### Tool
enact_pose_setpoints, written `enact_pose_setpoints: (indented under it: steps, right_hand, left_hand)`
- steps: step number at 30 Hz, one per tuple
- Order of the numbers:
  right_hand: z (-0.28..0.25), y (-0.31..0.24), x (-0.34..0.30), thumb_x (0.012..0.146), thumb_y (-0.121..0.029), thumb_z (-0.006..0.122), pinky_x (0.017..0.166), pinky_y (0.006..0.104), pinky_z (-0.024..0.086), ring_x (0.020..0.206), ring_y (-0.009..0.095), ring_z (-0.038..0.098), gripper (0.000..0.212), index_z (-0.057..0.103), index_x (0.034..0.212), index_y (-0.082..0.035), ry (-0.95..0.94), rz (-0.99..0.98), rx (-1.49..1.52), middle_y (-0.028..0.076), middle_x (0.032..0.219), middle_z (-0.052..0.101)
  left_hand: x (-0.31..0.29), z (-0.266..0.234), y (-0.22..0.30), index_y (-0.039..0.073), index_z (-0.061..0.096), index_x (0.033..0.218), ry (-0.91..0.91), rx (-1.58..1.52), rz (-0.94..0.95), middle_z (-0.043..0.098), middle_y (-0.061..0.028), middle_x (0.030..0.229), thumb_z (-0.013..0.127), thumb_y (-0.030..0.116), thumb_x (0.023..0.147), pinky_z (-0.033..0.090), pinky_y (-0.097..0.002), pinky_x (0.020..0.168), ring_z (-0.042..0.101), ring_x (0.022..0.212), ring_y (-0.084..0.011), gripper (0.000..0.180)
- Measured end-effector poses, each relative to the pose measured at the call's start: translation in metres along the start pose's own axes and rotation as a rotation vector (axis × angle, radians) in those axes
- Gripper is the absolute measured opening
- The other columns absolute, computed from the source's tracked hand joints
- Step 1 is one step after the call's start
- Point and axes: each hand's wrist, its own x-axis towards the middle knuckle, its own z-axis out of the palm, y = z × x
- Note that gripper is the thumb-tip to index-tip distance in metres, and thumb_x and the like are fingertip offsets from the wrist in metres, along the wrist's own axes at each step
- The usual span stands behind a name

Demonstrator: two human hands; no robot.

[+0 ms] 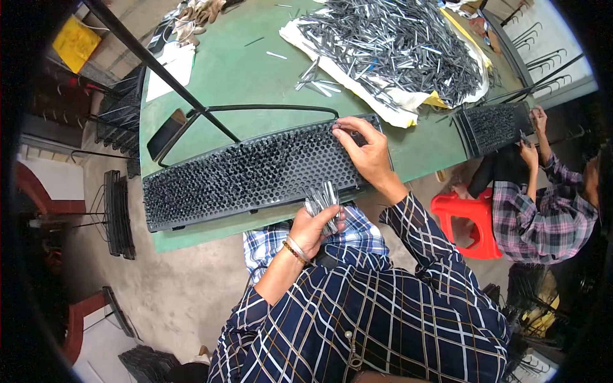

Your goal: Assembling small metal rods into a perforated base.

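Observation:
A long black perforated panel (319, 167) lies in front of me at the table's near edge. Small dark upright pieces fill the holes over its left and middle; toward the right many holes are bare. My left hand (311, 231), below the panel, is closed round a bundle of thin dark and silvery strips (324, 196). My right hand (369, 155) is at the panel's far right edge, thumb and forefinger pinched together. Whatever is between those fingertips is too small to make out.
A heap of similar strips (408, 48) lies on a white sack (402, 118) on the green table (236, 73). A black metal bar (156, 67) rises at the left. On the right, a co-worker's hands (533, 143) work at another black panel (491, 127), near a red stool (444, 207).

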Motion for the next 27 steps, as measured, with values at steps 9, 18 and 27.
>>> enact_pose_setpoints:
  steps: [9, 18, 27]
  right_hand:
    - [0.008, 0.004, -0.001, 0.076, -0.012, 0.070, 0.076, 0.0328, 0.040, 0.078, 0.020, 0.060, 0.014, 0.065, 0.088, -0.006, 0.085, -0.148, -0.235, 0.004, 0.081, 0.066]
    - [0.005, -0.007, -0.001, 0.071, -0.013, 0.072, 0.078, 0.0358, 0.039, 0.083, 0.022, 0.057, 0.014, 0.065, 0.083, -0.008, 0.022, -0.395, -0.508, 0.003, 0.090, 0.063]
    - [0.006, -0.012, 0.004, 0.073, -0.010, 0.069, 0.077, 0.0361, 0.038, 0.082, 0.022, 0.056, 0.010, 0.064, 0.081, -0.006, -0.012, -0.409, -0.553, 0.003, 0.086, 0.061]
  left_hand:
    - [0.000, -0.002, -0.001, 0.001, 0.056, 0.099, -0.017, -0.061, -0.010, 0.062, -0.0078, 0.088, 0.061, 0.008, 0.086, 0.055, -0.0278, 0.063, 0.061, 0.078, -0.0156, 0.016]
    - [-0.005, 0.003, 0.005, 0.002, 0.059, 0.093, -0.016, -0.049, 0.058, 0.063, -0.0059, 0.083, 0.064, 0.007, 0.084, 0.052, -0.0270, 0.061, 0.061, 0.074, -0.0141, 0.011]
    - [-0.005, 0.003, 0.004, 0.003, 0.059, 0.095, -0.003, -0.049, 0.073, 0.064, -0.0056, 0.085, 0.065, 0.008, 0.084, 0.052, -0.0258, 0.061, 0.062, 0.076, -0.0138, 0.014]
